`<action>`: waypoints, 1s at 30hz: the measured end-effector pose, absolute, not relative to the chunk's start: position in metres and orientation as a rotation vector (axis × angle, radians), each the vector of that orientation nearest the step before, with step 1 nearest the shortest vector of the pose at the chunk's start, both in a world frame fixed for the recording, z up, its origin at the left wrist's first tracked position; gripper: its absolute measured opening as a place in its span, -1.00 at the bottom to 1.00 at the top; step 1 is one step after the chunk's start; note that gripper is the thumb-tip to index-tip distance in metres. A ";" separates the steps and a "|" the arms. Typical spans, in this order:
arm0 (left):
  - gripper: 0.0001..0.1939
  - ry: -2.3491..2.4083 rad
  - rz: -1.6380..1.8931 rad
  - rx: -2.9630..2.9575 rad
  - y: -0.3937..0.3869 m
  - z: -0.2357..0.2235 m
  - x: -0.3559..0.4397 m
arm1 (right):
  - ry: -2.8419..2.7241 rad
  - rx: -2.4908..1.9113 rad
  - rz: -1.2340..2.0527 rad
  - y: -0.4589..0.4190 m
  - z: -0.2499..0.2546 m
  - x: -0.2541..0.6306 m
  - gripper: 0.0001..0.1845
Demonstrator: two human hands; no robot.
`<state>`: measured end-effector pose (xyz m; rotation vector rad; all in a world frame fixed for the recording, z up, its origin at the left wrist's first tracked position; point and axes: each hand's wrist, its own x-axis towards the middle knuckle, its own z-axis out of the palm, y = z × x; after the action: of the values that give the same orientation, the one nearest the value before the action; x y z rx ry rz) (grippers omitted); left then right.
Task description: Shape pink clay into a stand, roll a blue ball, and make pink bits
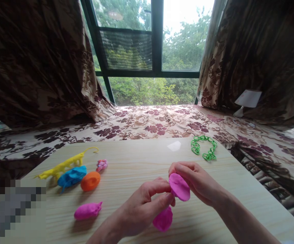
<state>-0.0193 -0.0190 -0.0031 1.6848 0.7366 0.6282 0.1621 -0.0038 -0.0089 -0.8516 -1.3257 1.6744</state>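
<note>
two grips — your left hand [147,203] pinching low, your right hand [197,179] pinching high — probably keep the upper pink disc [179,187] from sagging.

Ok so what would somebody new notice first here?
Probably the bright pink disc at the left hand and right hand, with another pink piece just below it. Next, likely the green chain looped at the table's far right, then the yellow piece, blue piece and orange piece grouped at its left.

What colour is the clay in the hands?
The clay is bright pink, clearest in the head view.
</note>
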 end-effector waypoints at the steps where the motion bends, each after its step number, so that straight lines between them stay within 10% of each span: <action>1: -0.72 0.736 0.622 1.687 -0.019 -0.003 -0.019 | -1.323 -0.861 1.675 -0.004 -0.009 0.162 -0.70; 30: -0.69 0.796 0.902 1.723 -0.009 -0.014 -0.017 | -1.390 -0.946 1.408 0.004 -0.014 0.161 -0.66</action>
<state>-0.0166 -0.0089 -0.0141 1.7226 0.7960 0.9023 0.1605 0.0037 -0.0136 -0.9463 -1.3900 1.4081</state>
